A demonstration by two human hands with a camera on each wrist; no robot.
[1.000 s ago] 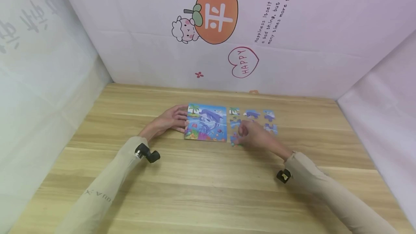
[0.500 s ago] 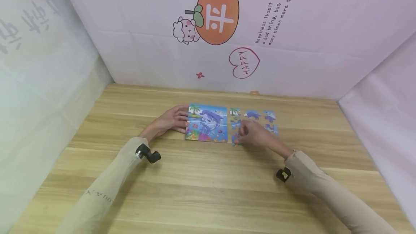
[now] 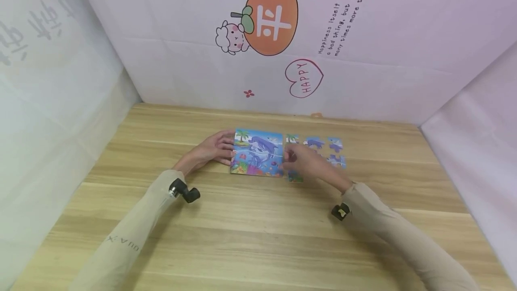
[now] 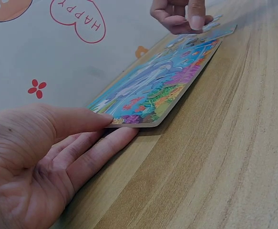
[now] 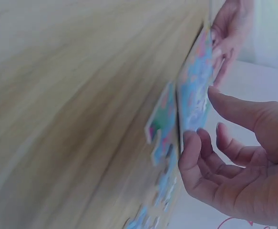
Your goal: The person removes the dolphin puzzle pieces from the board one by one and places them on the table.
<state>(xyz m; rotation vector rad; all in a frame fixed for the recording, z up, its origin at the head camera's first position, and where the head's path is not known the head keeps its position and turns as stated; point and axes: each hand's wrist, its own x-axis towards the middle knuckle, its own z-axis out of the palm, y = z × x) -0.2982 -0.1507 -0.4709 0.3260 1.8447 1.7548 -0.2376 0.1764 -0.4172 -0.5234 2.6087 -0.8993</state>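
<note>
A flat picture board [image 3: 258, 152] with a leaping dolphin, palm and coral lies on the table. My left hand [image 3: 208, 149] pinches its left edge; in the left wrist view the thumb [image 4: 88, 119] lies on top and fingers reach under the edge. My right hand [image 3: 307, 161] hovers at the board's right edge, over loose jigsaw pieces. In the right wrist view its fingers [image 5: 191, 152] are loosely bent, the thumb stands apart, and nothing is between them. A coral-patterned piece [image 3: 295, 177] shows below that hand. Other pieces beneath it are hidden.
To the right lie more jigsaw pieces, among them a dolphin piece [image 3: 313, 142], a tail piece [image 3: 335, 144] and a blue piece [image 3: 336, 160]. The wooden table [image 3: 250, 232] ends at a printed white cloth [image 3: 181, 75] behind; more cloth hangs at both sides.
My right hand has moved left, from over the pieces to the board's right edge, uncovering more of the coral-patterned piece. The left hand keeps its grip and the board stays in place.
</note>
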